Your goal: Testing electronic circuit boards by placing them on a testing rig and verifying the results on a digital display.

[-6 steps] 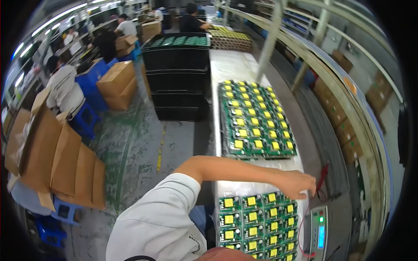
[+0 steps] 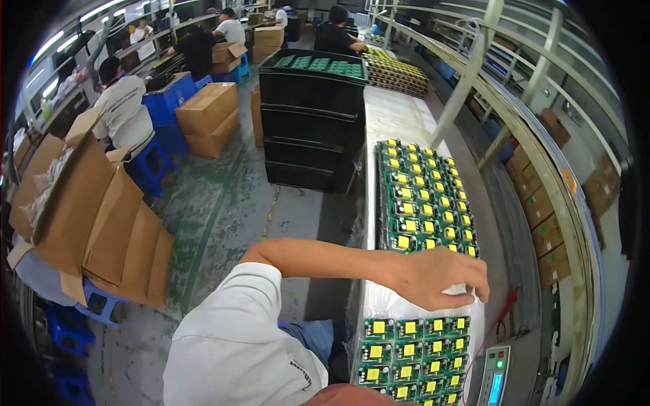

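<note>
My left arm reaches across from the left in a short white sleeve. My left hand (image 2: 440,277) is over the white bench top (image 2: 406,294), between two groups of green circuit boards. Its fingers are curled down with the thumb close to them; whatever they hold, if anything, is hidden. The nearer boards (image 2: 409,350), each with a yellow block, lie in rows below the hand. A farther panel of similar boards (image 2: 425,195) lies just beyond it. My right hand is out of view.
A meter with a lit blue display (image 2: 496,387) stands at the lower right, near a red lead (image 2: 508,302). Black crates (image 2: 311,118) are stacked left of the bench. Cardboard boxes (image 2: 101,223) stand at left. Another person (image 2: 334,35) works at the far end.
The view has shifted, so the bench and crates appear farther right and the nearer boards lower. My left hand now appears closer to the farther panel, its fingers still curled.
</note>
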A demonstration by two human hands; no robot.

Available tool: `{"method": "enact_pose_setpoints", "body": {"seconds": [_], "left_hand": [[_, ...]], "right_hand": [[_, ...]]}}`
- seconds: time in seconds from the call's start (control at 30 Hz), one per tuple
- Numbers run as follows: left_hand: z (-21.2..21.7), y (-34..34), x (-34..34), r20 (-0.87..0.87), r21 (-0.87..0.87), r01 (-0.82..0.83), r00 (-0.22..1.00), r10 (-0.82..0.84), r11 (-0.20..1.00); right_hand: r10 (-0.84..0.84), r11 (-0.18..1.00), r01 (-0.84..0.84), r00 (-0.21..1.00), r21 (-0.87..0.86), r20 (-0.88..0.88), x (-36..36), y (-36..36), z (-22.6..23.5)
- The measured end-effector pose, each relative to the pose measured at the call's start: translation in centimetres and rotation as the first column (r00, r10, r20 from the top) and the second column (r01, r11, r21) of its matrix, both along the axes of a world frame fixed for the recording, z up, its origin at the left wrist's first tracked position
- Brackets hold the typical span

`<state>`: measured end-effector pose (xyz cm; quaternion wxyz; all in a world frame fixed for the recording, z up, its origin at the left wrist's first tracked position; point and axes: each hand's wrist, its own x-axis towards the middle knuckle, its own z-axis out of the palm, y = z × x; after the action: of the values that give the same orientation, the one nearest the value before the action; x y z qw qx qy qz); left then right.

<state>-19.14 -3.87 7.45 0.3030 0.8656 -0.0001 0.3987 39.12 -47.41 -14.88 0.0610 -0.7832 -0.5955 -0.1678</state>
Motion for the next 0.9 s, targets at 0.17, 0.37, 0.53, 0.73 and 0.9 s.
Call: {"method": "enact_pose_setpoints", "body": {"seconds": [0.17,0.37,0.53,0.73,0.9], "left_hand": [[2.0,-1.5,-8.0,0.268,-0.112,-0.047,0.961,0.076,0.993],[2.6,-4.7,-13.3,0.485,-0.1,-0.108,0.863,0.143,0.989],[4.5,-7.7,-15.0,0.836,0.045,-0.344,0.526,0.153,0.938],[5.7,-7.7,-14.5,0.72,-0.059,-0.224,0.665,0.197,0.973],[0.8,-5.8,-4.6,0.616,-0.332,0.292,0.788,-0.028,0.897]], "right_hand": [[0.109,0.99,-0.089,0.976,0.109,-0.186,-2.6,13.6,1.6],[0.229,0.961,-0.137,0.881,0.239,-0.415,-6.2,27.7,1.8],[0.283,0.938,-0.089,0.757,0.336,-0.589,-9.0,35.9,1.0],[-0.058,0.864,0.416,0.644,0.285,-0.763,-5.6,15.2,-1.8],[-0.533,0.663,0.733,0.606,0.153,-0.59,-19.6,-4.0,8.5]]}}
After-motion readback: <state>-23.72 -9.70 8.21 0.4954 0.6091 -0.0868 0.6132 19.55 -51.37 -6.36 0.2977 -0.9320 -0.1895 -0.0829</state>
